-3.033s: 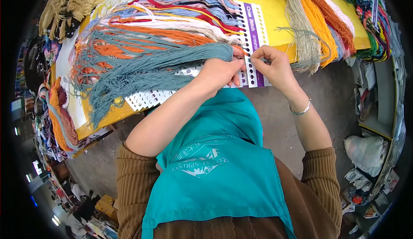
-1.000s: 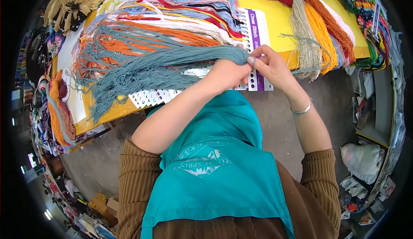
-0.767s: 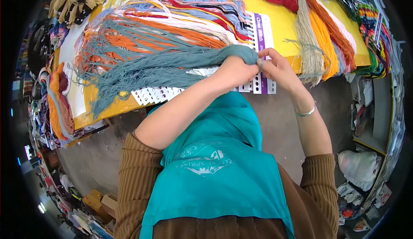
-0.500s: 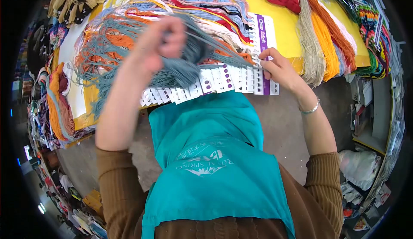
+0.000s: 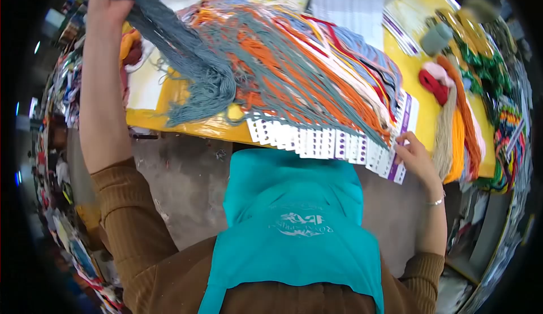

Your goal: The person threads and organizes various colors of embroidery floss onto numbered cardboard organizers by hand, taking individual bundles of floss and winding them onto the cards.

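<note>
My left hand [image 5: 106, 4] is raised high at the upper left, shut on a bundle of grey-blue thread [image 5: 186, 65] that hangs down from it onto the yellow table [image 5: 198, 126]. My right hand [image 5: 413, 155] rests on the near end of a white and purple punched card [image 5: 396, 144] at the table's front edge and pins it there. A row of similar punched cards [image 5: 317, 143] lies along the edge, each with threads tied in. Orange, grey-blue, pink and red threads [image 5: 300, 82] fan out from the cards across the table.
Skeins of red, cream, orange and green thread [image 5: 458, 116] lie at the right of the table. A white printed sheet [image 5: 350, 0] lies at the back. Piles of yarn [image 5: 59, 82] crowd the left side. My teal apron [image 5: 294, 229] fills the foreground above a grey floor.
My left hand has swung up and to the left, drawing the grey-blue bundle away from the card. My right hand stayed on the card. The head view has turned left.
</note>
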`<state>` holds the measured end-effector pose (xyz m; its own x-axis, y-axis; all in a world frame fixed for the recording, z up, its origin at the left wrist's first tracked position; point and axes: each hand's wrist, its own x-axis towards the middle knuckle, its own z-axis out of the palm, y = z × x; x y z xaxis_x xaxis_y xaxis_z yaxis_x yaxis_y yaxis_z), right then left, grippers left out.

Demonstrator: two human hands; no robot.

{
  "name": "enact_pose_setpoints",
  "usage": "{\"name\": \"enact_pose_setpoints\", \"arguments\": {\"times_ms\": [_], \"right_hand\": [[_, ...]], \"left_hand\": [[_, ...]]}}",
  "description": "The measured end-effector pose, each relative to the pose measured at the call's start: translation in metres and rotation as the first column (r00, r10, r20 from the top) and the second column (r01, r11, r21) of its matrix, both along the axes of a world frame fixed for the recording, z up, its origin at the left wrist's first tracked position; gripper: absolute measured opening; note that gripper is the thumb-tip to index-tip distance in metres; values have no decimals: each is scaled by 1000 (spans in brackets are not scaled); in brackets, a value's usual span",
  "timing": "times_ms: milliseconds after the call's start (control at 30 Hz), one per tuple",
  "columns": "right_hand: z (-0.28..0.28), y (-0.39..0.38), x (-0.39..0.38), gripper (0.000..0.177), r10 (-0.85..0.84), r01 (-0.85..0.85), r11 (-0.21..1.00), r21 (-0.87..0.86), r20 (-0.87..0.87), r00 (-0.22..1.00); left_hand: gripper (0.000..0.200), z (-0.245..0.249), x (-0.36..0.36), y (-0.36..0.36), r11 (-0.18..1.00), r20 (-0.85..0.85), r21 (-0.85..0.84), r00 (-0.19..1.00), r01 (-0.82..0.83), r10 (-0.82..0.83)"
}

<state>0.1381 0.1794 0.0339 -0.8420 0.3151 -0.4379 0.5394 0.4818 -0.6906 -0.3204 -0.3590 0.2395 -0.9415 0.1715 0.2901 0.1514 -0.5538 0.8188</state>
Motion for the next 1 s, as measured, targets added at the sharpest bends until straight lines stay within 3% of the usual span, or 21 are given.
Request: {"name": "enact_pose_setpoints", "arguments": {"times_ms": [67,100,167,200,233,300,367,400,433,467,533,567,600,667,700,767,800,833,933,967,1000], "right_hand": [[18,-7,-21,19,183,-159,939,305,-55,982],[37,-21,-41,19,171,-119,954,276,-173,970],[71,-54,-86,26,337,-219,933,286,-478,811],[92,-77,-109,30,366,-237,927,291,-565,740],[114,-104,-132,33,389,-254,921,296,-643,660],[147,-158,-183,49,383,-369,899,234,-830,406],[182,-219,-230,47,335,-570,772,279,-942,-8],[205,-249,-234,66,332,-628,757,180,-934,133],[230,-278,-227,67,303,-691,722,32,-913,275],[255,-307,-220,67,271,-714,689,-128,-867,418],[245,-353,-232,41,297,-862,413,-295,-851,433],[225,-369,-244,35,329,-952,185,-244,-897,294],[208,-372,-254,24,362,-948,205,-244,-881,305],[204,-367,-265,25,425,-903,329,-277,-810,403],[204,-361,-271,25,450,-874,393,-286,-769,454],[228,-344,-274,22,525,-867,332,-371,-691,497],[238,-344,-261,11,469,-813,355,-462,-664,582],[240,-346,-256,16,561,-878,391,-277,-684,466],[237,-357,-248,31,814,-890,344,300,-568,123],[227,-367,-259,30,796,-925,137,354,-595,-110],[230,-374,-251,30,821,-943,118,310,-565,-82]], "left_hand": [[49,42,28,-9,991,-195,-100,979,-86,65],[45,51,68,17,972,-320,-141,938,-188,135],[37,56,155,73,895,-536,-206,811,-397,236],[34,65,170,85,778,-612,-276,727,-565,310],[33,74,191,84,719,-667,-380,711,-582,222],[34,91,233,82,572,-755,-527,656,-629,26],[33,92,242,90,361,-853,-461,517,-810,71],[33,92,248,91,271,-875,-444,478,-854,75],[34,91,253,92,179,-895,-421,439,-889,75],[35,93,254,85,264,-866,-457,492,-849,85],[39,109,270,61,275,-734,-624,669,-732,115],[41,117,279,49,275,-656,-695,742,-664,134],[41,112,276,34,181,-684,-671,694,-719,225],[70,102,216,-106,104,-433,-841,777,-530,457],[86,71,232,-90,-38,-568,-763,642,-645,515],[83,32,257,-96,96,-298,-935,902,-342,312],[74,33,272,-89,110,-2,-994,995,-14,104],[62,24,276,-95,229,220,-947,974,227,-57],[47,-8,264,-86,597,-60,-780,972,-187,227],[43,-21,257,-75,692,-157,-647,944,-321,291],[37,-33,251,-58,769,-113,-586,965,-256,235]]}}
